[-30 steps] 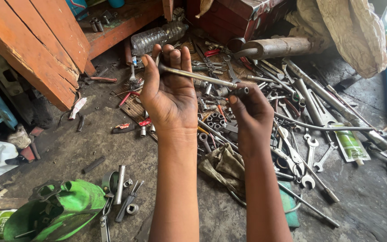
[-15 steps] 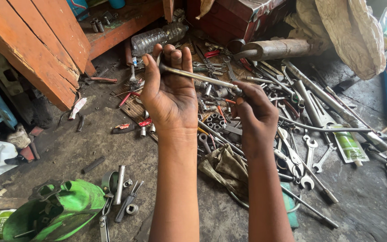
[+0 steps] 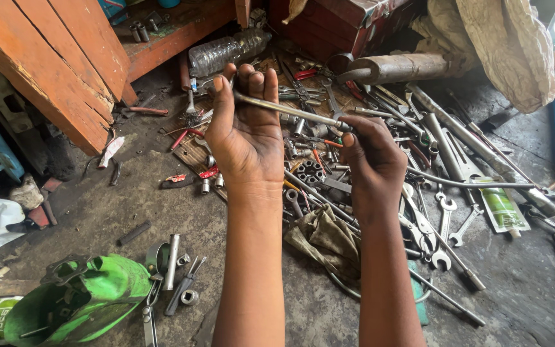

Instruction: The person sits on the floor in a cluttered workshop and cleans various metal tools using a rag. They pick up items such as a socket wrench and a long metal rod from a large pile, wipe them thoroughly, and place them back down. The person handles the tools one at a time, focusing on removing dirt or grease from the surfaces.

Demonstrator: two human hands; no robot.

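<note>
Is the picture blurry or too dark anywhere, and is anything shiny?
In the head view, soft even daylight, no hard shadows; the left hand, right hand and the metal rod they hold look sharp; the rod and spanners gleam faintly; the gap under the wooden bench is dark; edges bend slightly.

Two hands, the left hand [image 3: 246,138] and the right hand [image 3: 370,160], share one metal rod [image 3: 290,110]. One clear plastic bottle [image 3: 226,51], one green container [image 3: 78,302], one green tube [image 3: 501,207], one crumpled rag [image 3: 325,238]; the spanners [image 3: 441,225] are too many to count.
</note>
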